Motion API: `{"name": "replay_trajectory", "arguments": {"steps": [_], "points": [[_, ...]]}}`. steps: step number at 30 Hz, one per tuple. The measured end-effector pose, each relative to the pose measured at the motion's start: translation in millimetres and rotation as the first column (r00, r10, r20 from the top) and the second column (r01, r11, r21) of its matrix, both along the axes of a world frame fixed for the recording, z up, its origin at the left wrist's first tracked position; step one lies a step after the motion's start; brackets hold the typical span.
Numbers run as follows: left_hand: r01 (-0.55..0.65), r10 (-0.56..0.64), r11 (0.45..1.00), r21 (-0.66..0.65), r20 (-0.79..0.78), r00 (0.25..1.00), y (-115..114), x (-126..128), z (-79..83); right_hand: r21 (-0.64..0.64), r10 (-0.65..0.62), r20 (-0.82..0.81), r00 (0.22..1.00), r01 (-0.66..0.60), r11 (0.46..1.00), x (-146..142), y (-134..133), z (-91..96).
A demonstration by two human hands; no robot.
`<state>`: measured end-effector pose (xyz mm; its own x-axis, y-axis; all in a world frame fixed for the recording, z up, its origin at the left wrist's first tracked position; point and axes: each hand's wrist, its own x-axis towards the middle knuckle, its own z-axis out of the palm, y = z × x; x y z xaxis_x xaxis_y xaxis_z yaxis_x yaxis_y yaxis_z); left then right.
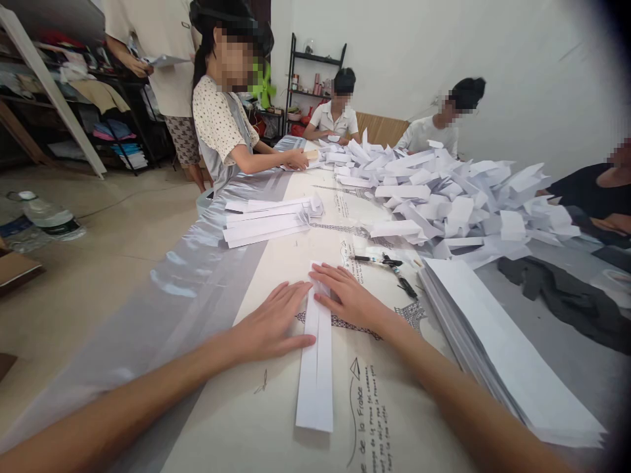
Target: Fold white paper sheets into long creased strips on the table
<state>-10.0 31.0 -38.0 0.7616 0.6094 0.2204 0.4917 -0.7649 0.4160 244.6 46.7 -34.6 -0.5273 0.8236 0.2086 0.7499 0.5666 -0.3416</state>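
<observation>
A long, narrow folded strip of white paper [315, 387] lies on the table in front of me, with a lengthwise seam down its middle. My left hand [276, 315] rests along its left edge, fingers stretched out and thumb touching the paper. Across the far end of the strip lies my right hand [345, 292], its fingers extended and pressing on the paper. Neither hand is closed around it. Beyond them is a row of similar folded white strips [271, 220]. Black pens [384, 261] lie to the right of my right hand.
A stack of white sheets [493, 328] lies at right, near a dark cloth [566, 295]. Behind it rises a large heap of folded papers [444, 190]. Several people sit or stand around the table [236, 394]. A water bottle [49, 213] is on the floor at left.
</observation>
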Motion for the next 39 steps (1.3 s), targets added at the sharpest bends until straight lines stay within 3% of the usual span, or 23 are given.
{"name": "replay_trajectory", "arguments": {"steps": [8,17,39], "points": [[0.064,-0.051,0.991,0.118,-0.112,0.992,-5,1,4.6,0.094,-0.080,-0.066,0.995,0.086,0.992,0,25,-6.1],[0.031,-0.007,0.989,0.147,-0.161,0.987,-4,2,0.2,0.068,-0.104,-0.088,0.991,0.110,0.992,-6,50,-8.3],[0.106,-0.062,0.986,0.132,-0.297,0.953,-1,-2,0.3,0.058,-0.084,-0.212,0.974,0.098,0.993,2,60,-23.2]]}}
